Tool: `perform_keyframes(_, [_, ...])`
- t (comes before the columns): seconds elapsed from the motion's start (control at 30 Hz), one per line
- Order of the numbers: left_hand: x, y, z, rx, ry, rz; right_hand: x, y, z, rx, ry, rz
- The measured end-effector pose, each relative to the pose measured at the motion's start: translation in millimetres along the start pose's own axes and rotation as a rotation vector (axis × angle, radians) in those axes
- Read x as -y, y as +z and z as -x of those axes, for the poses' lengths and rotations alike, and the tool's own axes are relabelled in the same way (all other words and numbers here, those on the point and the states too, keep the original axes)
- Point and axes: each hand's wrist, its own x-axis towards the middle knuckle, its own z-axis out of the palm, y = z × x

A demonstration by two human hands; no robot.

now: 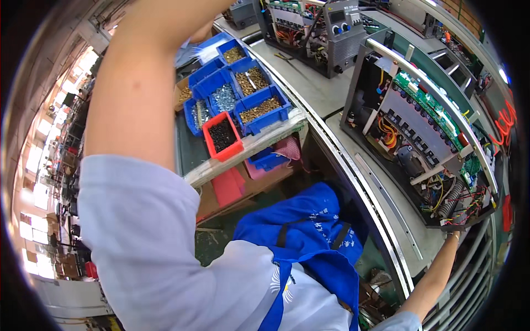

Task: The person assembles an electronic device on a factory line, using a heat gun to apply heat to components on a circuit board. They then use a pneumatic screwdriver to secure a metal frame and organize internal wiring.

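One open-sided, dark metal chassis [422, 132] stands on the grey table [388, 226]; right hand [453, 235] mostly hidden at its corner; left hand out of view; neither grip can be told.

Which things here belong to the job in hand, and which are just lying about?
Likely in the job:
open machine, right forearm at its lower corner
perhaps blue bins, red bin

Apparently just lying about:
thin strip
red sheet below the bins
second machine, farther off
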Motion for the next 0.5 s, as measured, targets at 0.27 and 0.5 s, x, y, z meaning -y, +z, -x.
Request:
perform_keyframes(0.27, [-115,70,356,0.670,-0.605,0.439,-26,5,15,0.067,0.043,-0.044])
perform_keyframes(0.5, [-165,106,503,0.646,-0.826,0.414,-55,-19,38,0.171,0.144,-0.603])
